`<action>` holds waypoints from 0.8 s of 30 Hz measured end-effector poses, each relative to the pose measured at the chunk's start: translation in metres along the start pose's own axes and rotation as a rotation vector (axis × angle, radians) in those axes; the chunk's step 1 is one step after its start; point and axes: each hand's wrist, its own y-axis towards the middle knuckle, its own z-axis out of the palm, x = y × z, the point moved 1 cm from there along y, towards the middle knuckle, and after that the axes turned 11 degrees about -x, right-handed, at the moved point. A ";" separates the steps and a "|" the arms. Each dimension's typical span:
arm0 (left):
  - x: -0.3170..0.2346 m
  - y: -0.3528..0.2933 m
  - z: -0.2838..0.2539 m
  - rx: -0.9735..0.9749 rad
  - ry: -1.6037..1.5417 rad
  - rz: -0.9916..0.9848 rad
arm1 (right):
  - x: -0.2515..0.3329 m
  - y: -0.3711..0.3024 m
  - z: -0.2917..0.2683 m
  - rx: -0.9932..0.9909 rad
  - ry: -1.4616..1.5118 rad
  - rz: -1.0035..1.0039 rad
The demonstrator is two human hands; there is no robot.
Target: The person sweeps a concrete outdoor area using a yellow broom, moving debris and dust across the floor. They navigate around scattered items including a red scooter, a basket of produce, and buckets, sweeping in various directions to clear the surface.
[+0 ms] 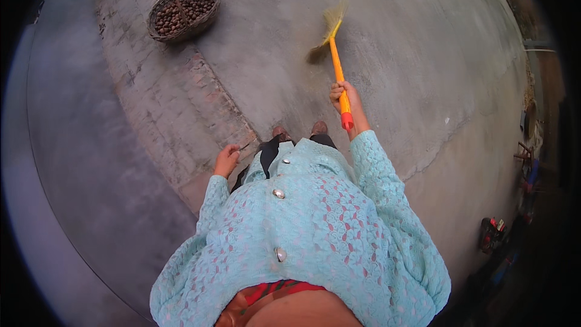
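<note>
My right hand [345,95] is wrapped round the orange handle of a broom [337,63], just above its red end cap. The handle slants away from me, and the broom's yellow bristles [333,21] spread at the far end over the concrete ground. A dark, blurred patch lies at the left tip of the bristles; I cannot make out what it is. My left hand [227,160] hangs low at my left side, its fingers loosely bent and apart, with nothing visible in them. Below it runs a strip of worn brick paving [187,118].
At the far left, a wicker basket [203,17] with an arched handle holds many round brown nuts or fruits. My shoes [319,128] stand on the concrete beside the brick strip's end. Assorted objects, among them a dark container [491,236], line the right edge.
</note>
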 end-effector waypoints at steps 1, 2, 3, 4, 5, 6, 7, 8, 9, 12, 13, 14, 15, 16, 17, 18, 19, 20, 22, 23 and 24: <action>-0.013 0.003 0.003 -0.003 -0.029 0.045 | 0.002 -0.008 0.004 -0.029 -0.048 -0.065; -0.023 0.005 0.005 -0.007 -0.058 0.087 | 0.001 -0.026 0.008 -0.059 -0.096 -0.128; -0.033 0.006 0.007 -0.006 -0.082 0.133 | 0.001 -0.045 0.005 -0.090 -0.138 -0.197; -0.043 0.006 0.009 -0.027 -0.082 0.137 | 0.004 -0.063 -0.003 -0.116 -0.193 -0.278; -0.042 0.009 0.008 -0.026 -0.068 0.132 | 0.007 -0.082 -0.013 -0.141 -0.247 -0.356; -0.035 0.014 0.008 -0.026 -0.055 0.126 | 0.008 -0.102 -0.020 -0.180 -0.285 -0.412; -0.026 0.020 0.009 -0.021 -0.037 0.119 | 0.008 -0.124 -0.029 -0.223 -0.317 -0.471; -0.009 0.028 0.009 -0.025 -0.026 0.052 | 0.009 -0.144 -0.039 -0.268 -0.329 -0.515; 0.015 0.034 0.007 -0.028 -0.009 -0.018 | 0.009 -0.163 -0.052 -0.317 -0.338 -0.557; 0.039 0.024 0.001 -0.029 0.136 -0.270 | 0.014 -0.207 -0.099 -0.418 -0.184 -0.619; 0.049 0.024 -0.002 -0.025 0.133 -0.276 | 0.017 -0.218 -0.116 -0.470 -0.108 -0.623; 0.062 0.024 -0.004 -0.018 0.131 -0.285 | 0.020 -0.228 -0.133 -0.524 -0.033 -0.627; 0.072 0.026 -0.005 -0.013 0.127 -0.295 | 0.027 -0.233 -0.146 -0.556 -0.005 -0.594; 0.063 0.019 -0.003 0.006 0.110 -0.292 | 0.036 -0.235 -0.160 -0.601 0.029 -0.568; 0.069 0.020 -0.004 0.029 0.060 -0.296 | 0.046 -0.235 -0.173 -0.640 0.058 -0.535; 0.078 0.023 -0.008 0.052 0.006 -0.303 | 0.057 -0.232 -0.189 -0.648 0.026 -0.498; 0.085 0.025 -0.008 0.070 -0.056 -0.310 | 0.071 -0.224 -0.201 -0.649 -0.012 -0.459; 0.067 0.018 -0.004 0.031 0.025 -0.289 | 0.085 -0.217 -0.214 -0.639 0.037 -0.456; 0.067 0.016 -0.005 -0.010 -0.030 -0.267 | 0.100 -0.197 -0.234 -0.597 0.116 -0.383; 0.063 0.016 -0.004 -0.031 -0.066 -0.253 | 0.105 -0.184 -0.242 -0.566 0.146 -0.325; 0.061 0.012 -0.004 -0.026 -0.082 -0.257 | 0.108 -0.172 -0.250 -0.535 0.174 -0.266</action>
